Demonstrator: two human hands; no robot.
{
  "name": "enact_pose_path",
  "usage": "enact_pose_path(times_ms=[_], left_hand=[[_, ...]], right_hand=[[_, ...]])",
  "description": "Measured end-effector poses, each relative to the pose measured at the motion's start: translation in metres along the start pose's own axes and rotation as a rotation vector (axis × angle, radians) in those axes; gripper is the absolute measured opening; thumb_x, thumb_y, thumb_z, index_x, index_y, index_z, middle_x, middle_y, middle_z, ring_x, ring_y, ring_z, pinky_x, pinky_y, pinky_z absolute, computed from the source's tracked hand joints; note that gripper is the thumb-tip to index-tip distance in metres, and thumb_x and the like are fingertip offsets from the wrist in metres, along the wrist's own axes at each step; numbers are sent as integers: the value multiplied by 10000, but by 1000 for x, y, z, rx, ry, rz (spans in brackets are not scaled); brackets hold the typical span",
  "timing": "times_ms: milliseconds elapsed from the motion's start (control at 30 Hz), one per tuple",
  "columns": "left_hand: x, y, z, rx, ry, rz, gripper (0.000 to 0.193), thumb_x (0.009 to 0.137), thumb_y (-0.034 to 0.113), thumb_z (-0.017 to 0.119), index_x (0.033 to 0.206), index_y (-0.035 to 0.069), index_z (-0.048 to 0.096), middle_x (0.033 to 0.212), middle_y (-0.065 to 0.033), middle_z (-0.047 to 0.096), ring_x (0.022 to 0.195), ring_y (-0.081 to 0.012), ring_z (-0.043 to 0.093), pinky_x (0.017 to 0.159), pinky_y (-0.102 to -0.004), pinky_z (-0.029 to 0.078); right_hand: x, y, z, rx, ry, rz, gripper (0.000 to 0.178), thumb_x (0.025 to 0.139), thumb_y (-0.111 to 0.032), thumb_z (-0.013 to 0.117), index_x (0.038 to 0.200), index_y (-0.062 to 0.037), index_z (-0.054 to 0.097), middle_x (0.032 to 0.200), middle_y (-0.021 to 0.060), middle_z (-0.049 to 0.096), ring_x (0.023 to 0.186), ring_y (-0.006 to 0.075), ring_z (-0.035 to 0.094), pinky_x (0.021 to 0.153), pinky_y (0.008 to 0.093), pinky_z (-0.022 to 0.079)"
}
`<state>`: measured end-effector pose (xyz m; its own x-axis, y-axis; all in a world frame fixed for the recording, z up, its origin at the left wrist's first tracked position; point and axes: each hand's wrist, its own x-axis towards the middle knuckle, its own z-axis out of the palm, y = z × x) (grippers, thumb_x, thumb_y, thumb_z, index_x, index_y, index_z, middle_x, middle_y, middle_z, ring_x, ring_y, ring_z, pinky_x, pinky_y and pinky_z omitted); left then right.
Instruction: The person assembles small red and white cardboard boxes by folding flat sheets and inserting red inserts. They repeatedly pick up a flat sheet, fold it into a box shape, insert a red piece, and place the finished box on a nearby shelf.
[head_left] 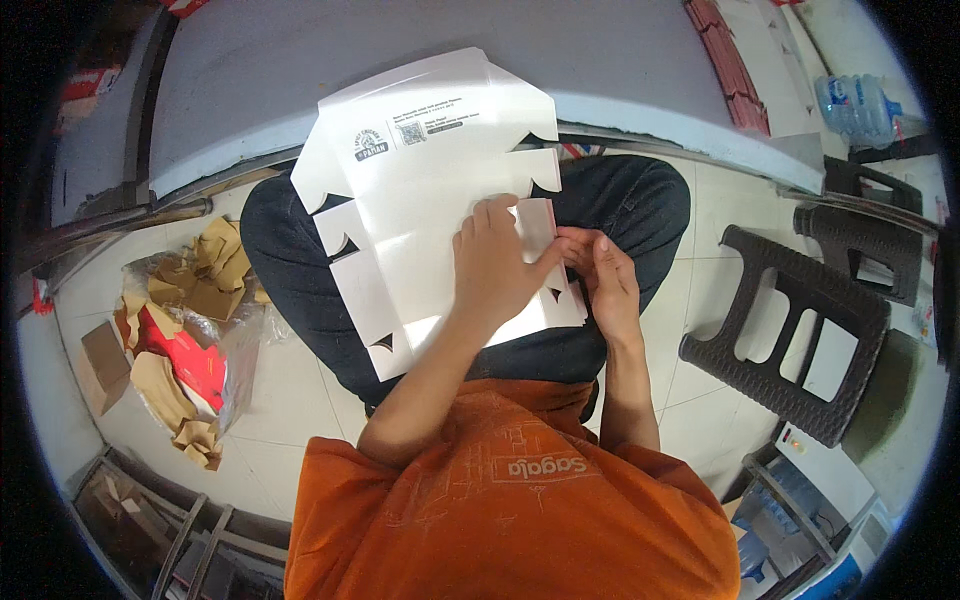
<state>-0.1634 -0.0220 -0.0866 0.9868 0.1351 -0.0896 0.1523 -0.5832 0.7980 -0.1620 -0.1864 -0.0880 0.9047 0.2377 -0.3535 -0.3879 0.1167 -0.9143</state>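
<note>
A flat white carton blank (410,220) with dark print on its far panel lies across my lap, its far end leaning on the table edge. Notched flaps run down both of its sides. My left hand (490,260) lies on the blank right of its middle, fingers stretched out and thumb pointing at the right-hand flaps. At that right edge my right hand (608,285) has its fingers bent against a side flap (537,220), which is partly folded up. The fingertips of the right hand are partly hidden behind the flap.
A grey table (620,70) stretches ahead, with a stack of reddish folded cardboard (730,65) at its right. Dark plastic stools (800,330) stand on the right. Torn brown paper (200,275) and plastic lie on the floor at left. Water bottles (855,108) are at far right.
</note>
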Motion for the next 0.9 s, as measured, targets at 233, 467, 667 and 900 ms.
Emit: enact_pose_path(times_ms=[233, 467, 667, 900], left_hand=[[-3, -10, -33, -315, -320, -168, 168, 887, 120, 617, 964, -30, 606, 834, -131, 661, 763, -247, 644, 721, -349, 501], [-19, 34, -77, -856, -45, -164, 226, 979, 80, 466, 1172, -38, 464, 834, -58, 634, 740, -114, 605, 649, -254, 489], [-32, 43, -59, -224, -151, 68, 342, 843, 29, 627, 1122, -20, 436, 820, -211, 671, 712, -405, 669, 639, -431, 541], [-29, 41, -79, -193, -294, 184, 620, 795, 55, 676, 1327, -8, 364, 1067, -231, 614, 987, -411, 614, 815, -446, 511]], right_hand=[[-8, 3, 6, -137, 98, -122, 297, 901, -83, 626, 1180, 7, 575, 1145, 123, 637, 1017, 200, 611, 912, 307, 469], [-64, -34, 10, -347, -70, -607, 420, 687, -63, 799, 1071, 4, 640, 1067, 154, 643, 914, 242, 639, 790, 344, 521], [-44, -59, 39, -892, 139, -713, 214, 764, 74, 715, 971, 22, 698, 1006, 177, 650, 785, 186, 663, 667, 272, 553], [-37, -56, 50, -411, -40, -230, 99, 848, 55, 664, 943, 61, 637, 1177, 186, 604, 876, 155, 657, 747, 255, 558]])
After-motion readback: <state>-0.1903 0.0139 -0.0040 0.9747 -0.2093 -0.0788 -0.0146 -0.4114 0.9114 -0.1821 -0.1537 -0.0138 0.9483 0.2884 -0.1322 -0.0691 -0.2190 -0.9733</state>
